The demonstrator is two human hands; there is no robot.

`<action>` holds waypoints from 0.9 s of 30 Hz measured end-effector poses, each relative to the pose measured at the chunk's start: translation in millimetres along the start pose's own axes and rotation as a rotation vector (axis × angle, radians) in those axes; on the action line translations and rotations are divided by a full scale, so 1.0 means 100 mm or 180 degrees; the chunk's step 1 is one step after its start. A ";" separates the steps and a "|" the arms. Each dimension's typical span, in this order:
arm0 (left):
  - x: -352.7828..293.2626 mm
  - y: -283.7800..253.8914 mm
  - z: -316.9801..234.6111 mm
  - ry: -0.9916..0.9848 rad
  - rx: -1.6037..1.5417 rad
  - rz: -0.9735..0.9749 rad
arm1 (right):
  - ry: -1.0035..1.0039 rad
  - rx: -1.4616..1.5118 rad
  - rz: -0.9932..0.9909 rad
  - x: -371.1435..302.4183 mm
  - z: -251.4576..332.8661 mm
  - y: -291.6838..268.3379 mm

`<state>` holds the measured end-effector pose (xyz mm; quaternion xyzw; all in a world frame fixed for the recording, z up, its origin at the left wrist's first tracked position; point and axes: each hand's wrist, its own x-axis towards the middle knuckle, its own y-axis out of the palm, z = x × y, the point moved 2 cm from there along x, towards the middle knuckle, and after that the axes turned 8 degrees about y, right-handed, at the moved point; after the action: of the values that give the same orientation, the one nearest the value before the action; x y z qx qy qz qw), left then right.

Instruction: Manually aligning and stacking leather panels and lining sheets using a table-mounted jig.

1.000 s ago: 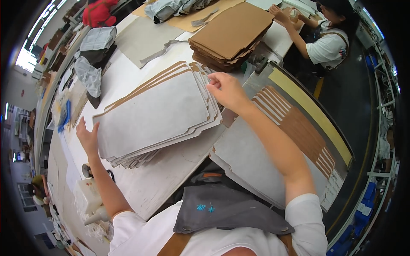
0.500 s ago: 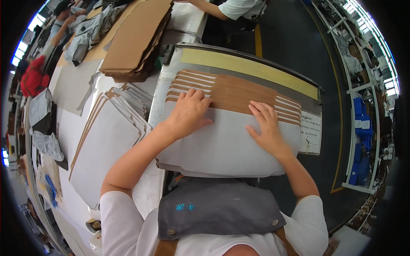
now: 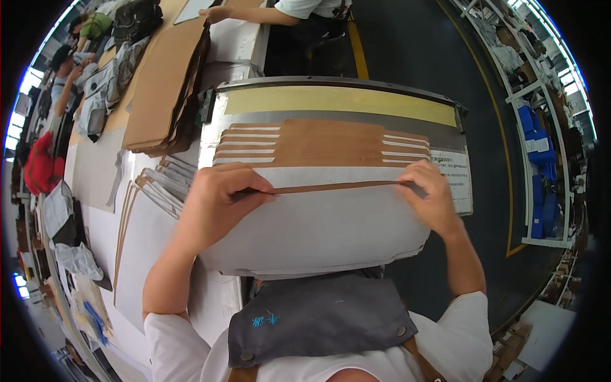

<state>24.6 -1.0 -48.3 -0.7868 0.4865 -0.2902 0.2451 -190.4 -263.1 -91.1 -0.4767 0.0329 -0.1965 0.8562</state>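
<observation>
Left hand pinched on left end of pale sheet's brown edge, right hand clamped on its right end, edge stretched between! Sheet sits body-side of fanned brown edges, yellow strip beyond. Off left, pale pile on white counter, brown stack farther up.

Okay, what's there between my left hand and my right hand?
In the head view, a narrow brown strip runs between your left hand and right hand, its ends at your fingers.
</observation>
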 end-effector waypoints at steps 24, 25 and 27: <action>1.02 0.90 1.10 0.0352 0.2269 0.0528 | 0.0049 -0.1392 0.0168 0.99 -0.60 0.63; 1.04 0.90 1.10 0.0341 0.2285 0.0518 | 0.0065 -0.1382 0.0168 1.01 -0.63 0.64; 1.00 0.93 1.02 0.0104 0.2268 0.0564 | 0.0075 -0.1372 0.0167 1.01 -0.65 0.64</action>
<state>73.0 -119.1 -161.3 -0.6022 0.4250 -0.4316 0.5201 -93.9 -322.1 -166.1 -0.6453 0.0965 -0.1681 0.7389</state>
